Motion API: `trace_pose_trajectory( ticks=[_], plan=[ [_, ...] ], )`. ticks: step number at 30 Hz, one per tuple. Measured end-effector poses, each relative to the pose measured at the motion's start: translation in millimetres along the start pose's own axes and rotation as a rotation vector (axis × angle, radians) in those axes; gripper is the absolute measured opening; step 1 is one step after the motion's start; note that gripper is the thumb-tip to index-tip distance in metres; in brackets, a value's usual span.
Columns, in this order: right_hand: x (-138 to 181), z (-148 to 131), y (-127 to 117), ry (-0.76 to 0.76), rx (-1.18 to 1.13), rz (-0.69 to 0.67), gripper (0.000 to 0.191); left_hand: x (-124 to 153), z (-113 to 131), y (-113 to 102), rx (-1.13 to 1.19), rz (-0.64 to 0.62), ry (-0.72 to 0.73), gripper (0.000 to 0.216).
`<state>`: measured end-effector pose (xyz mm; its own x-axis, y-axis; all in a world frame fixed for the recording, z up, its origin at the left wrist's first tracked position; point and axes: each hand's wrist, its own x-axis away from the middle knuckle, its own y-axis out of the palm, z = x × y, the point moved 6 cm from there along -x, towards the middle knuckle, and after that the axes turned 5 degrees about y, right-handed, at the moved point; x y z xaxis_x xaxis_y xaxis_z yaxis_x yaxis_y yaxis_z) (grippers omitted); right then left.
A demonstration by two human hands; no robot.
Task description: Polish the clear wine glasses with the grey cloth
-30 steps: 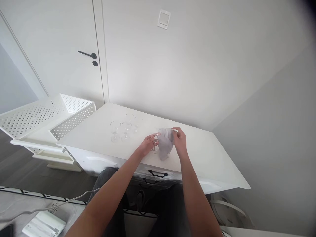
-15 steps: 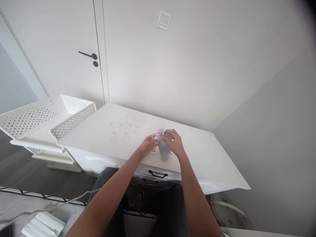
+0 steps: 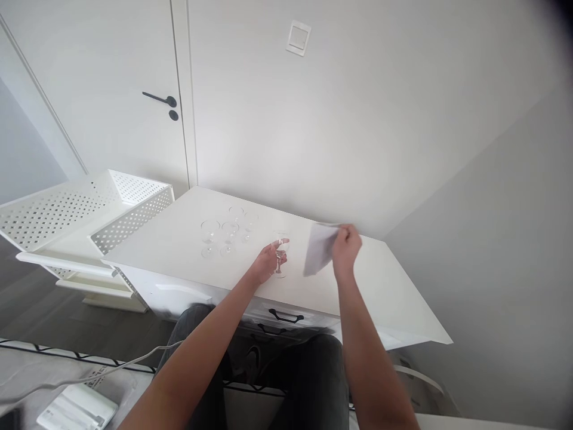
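My left hand (image 3: 267, 261) is closed round the bowl and stem of a clear wine glass (image 3: 280, 254), held upright at the white cabinet top. To its right, my right hand (image 3: 346, 246) grips one corner of a pale grey cloth (image 3: 320, 248), which hangs out leftward, apart from the glass and slightly blurred. Further left stand several more clear stemmed glasses, among them a front-left glass (image 3: 210, 234), one beside it (image 3: 230, 233) and one behind (image 3: 250, 224). Their outlines are faint against the white surface.
The white cabinet (image 3: 380, 286) has drawers with black handles (image 3: 286, 316) and backs onto a wall. A white perforated rack (image 3: 134, 221) stands at its left, before a door with a black handle (image 3: 159, 100). A white cable (image 3: 116, 365) crosses the lower left.
My right hand has drawn the cloth away from the glass, moving to the right and slightly up. My left hand keeps the glass in nearly the same place.
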<state>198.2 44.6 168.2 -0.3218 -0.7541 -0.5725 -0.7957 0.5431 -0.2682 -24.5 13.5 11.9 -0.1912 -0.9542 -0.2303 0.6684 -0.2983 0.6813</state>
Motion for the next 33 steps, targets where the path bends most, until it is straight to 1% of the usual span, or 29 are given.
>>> trace_pose_trajectory(
  ticks=[1, 2, 3, 4, 5, 6, 7, 8, 9, 10, 12, 13, 14, 15, 16, 18, 20, 22, 23, 24, 25, 27, 28, 29, 30, 31, 32, 33],
  plan=[
    [-10, -9, -16, -0.095, 0.0, 0.145, 0.015, 0, 1, 1, 0.0, 0.01, -0.002, 0.078],
    [-18, -19, -30, -0.192, -0.009, 0.26, 0.013, 0, 1, 1, -0.002, 0.019, -0.008, 0.077],
    [-24, -26, -41, -0.271, -0.013, 0.321, 0.012, 0, 1, 2, -0.006, 0.027, -0.013, 0.076],
    [-27, -31, -49, -0.331, -0.013, 0.332, 0.013, 0, 1, 2, -0.009, 0.032, -0.018, 0.075],
    [-26, -34, -53, -0.379, -0.004, 0.308, 0.013, 0, 1, 3, -0.01, 0.034, -0.022, 0.074],
    [-21, -34, -54, -0.42, 0.012, 0.245, 0.013, 0, 1, 3, -0.008, 0.031, -0.025, 0.074],
    [-11, -31, -51, -0.452, 0.033, 0.148, 0.012, 0, 1, 4, -0.004, 0.027, -0.023, 0.074],
    [4, -24, -46, -0.462, 0.052, 0.032, 0.012, 0, 1, 4, 0.0, 0.02, -0.02, 0.074],
    [23, -15, -38, -0.455, 0.057, -0.119, 0.012, 0, 0, 3, 0.005, 0.014, -0.014, 0.074],
    [46, -3, -30, -0.425, 0.062, -0.265, 0.013, -1, -1, 3, 0.009, 0.008, -0.009, 0.073],
    [97, 26, -16, -0.287, 0.079, -0.531, 0.017, -2, -3, 0, 0.016, 0.004, 0.006, 0.071],
    [121, 39, -12, -0.217, 0.069, -0.616, 0.017, -3, -4, -1, 0.019, 0.005, 0.015, 0.069],
    [142, 50, -10, -0.158, 0.053, -0.671, 0.017, -4, -5, -2, 0.021, 0.005, 0.027, 0.067],
    [156, 59, -10, -0.089, 0.038, -0.683, 0.017, -5, -5, -3, 0.021, 0.005, 0.038, 0.065],
    [164, 67, -12, -0.011, 0.029, -0.654, 0.017, -6, -6, -4, 0.018, 0.005, 0.048, 0.063],
    [160, 82, -16, 0.165, 0.034, -0.506, 0.018, -7, -7, -4, 0.007, 0.003, 0.059, 0.061],
    [139, 94, -19, 0.298, 0.059, -0.347, 0.02, -8, -7, -4, -0.001, 0.005, 0.064, 0.06],
    [112, 102, -15, 0.371, 0.1, -0.263, 0.022, -8, -5, -4, 0.0, 0.014, 0.082, 0.058],
    [101, 105, -12, 0.394, 0.139, -0.251, 0.021, -8, -3, -4, 0.003, 0.023, 0.096, 0.056],
    [92, 106, -9, 0.383, 0.18, -0.239, 0.02, -8, -2, -5, 0.007, 0.033, 0.111, 0.055],
    [86, 106, -8, 0.335, 0.222, -0.215, 0.023, -7, -1, -5, 0.012, 0.041, 0.122, 0.053],
    [86, 98, -9, 0.137, 0.276, -0.187, 0.034, -7, 0, -4, 0.026, 0.054, 0.129, 0.052],
    [92, 93, -8, 0.018, 0.284, -0.235, 0.037, -7, 1, -3, 0.037, 0.061, 0.129, 0.051],
    [102, 90, -4, -0.084, 0.288, -0.359, 0.037, -7, 1, -3, 0.052, 0.07, 0.128, 0.05],
    [115, 90, 1, -0.156, 0.3, -0.543, 0.039, -7, 1, -2, 0.068, 0.081, 0.126, 0.049],
    [129, 91, 4, -0.197, 0.325, -0.704, 0.043, -7, 2, -2, 0.083, 0.094, 0.124, 0.047],
    [141, 94, 3, -0.212, 0.353, -0.831, 0.049, -6, 2, -2, 0.092, 0.108, 0.12, 0.045],
    [150, 97, 1, -0.212, 0.381, -0.909, 0.055, -6, 2, -2, 0.094, 0.119, 0.115, 0.043]
  ],
)
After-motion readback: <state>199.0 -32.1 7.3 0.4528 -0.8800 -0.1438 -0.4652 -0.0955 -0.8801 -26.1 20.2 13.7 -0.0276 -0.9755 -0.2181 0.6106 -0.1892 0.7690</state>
